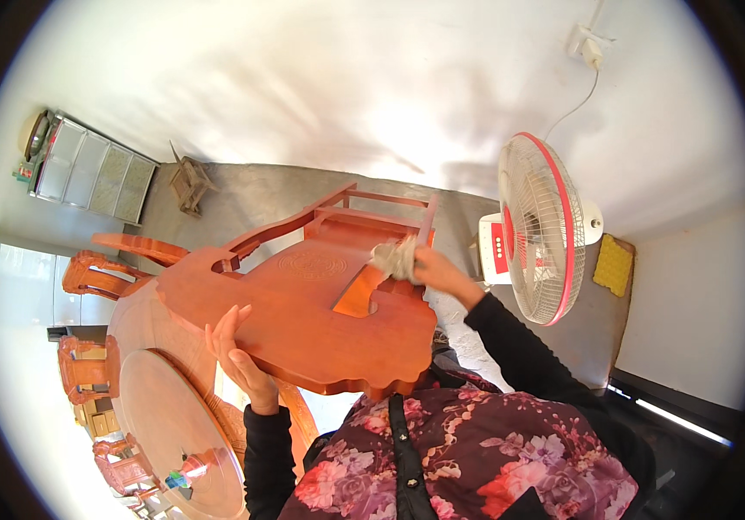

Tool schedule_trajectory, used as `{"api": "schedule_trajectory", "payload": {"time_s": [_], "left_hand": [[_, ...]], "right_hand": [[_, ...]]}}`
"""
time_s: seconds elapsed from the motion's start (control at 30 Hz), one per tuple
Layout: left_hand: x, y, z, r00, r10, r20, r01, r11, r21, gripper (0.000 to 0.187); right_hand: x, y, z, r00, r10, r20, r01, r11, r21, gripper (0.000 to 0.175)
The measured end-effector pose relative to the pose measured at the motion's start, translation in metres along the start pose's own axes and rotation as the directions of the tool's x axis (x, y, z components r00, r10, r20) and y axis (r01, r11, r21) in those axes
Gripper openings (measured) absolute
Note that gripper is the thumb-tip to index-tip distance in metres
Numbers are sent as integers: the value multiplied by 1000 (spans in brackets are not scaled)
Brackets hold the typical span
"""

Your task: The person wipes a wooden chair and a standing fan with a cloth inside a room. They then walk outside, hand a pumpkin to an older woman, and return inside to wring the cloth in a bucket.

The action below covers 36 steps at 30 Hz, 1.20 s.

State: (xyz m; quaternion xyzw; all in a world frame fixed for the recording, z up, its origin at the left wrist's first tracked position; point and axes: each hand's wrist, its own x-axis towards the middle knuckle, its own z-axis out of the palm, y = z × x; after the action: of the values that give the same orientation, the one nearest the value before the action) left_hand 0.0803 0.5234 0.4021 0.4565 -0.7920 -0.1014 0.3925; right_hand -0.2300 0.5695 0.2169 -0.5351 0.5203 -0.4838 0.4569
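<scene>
A reddish-brown wooden chair [311, 309] lies tipped before me, the back of its scalloped backrest facing up and its legs pointing away. The panel bears a round carved emblem and has a curved cutout near its right side. My left hand [239, 361] rests against the left edge of the backrest, fingers spread. In my right hand [441, 270] is a crumpled light-coloured cloth [396, 259], held at the chair's right side by the cutout. The parts of the chair beneath the panel are mostly hidden.
A standing fan [538, 227] with a red rim is close on the right, its cord running to a wall socket [583, 45]. At left is a round wooden table [171, 416] ringed by several carved chairs [86, 367]. A small wooden stool [189, 185] stands near the far wall.
</scene>
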Motion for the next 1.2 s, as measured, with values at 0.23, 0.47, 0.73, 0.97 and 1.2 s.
{"api": "schedule_trajectory", "payload": {"time_s": [0.23, 0.47, 0.73, 0.97, 1.2], "left_hand": [[0, 3, 1, 1000, -16, -7, 16, 998, 53, 54], [-12, 2, -5, 998, -49, -30, 51, 996, 69, 52], [-18, 3, -10, 994, -105, 7, 103, 988, 111, 51], [-22, 1, -12, 990, -137, 16, 135, 986, 103, 52], [-40, -3, -18, 979, -205, -21, 206, 970, 128, 53]], "right_hand": [[-2, 193, -2, 864, 367, -346, -373, 926, 52, 26], [-35, -46, 21, 997, -20, 78, 21, 1000, -15, 22], [-32, -108, 40, 892, -292, 346, 234, 952, 199, 25], [40, 193, -2, 982, 188, -23, -187, 939, -290, 19], [41, 252, -10, 768, 449, -457, -591, 772, -234, 19]]}}
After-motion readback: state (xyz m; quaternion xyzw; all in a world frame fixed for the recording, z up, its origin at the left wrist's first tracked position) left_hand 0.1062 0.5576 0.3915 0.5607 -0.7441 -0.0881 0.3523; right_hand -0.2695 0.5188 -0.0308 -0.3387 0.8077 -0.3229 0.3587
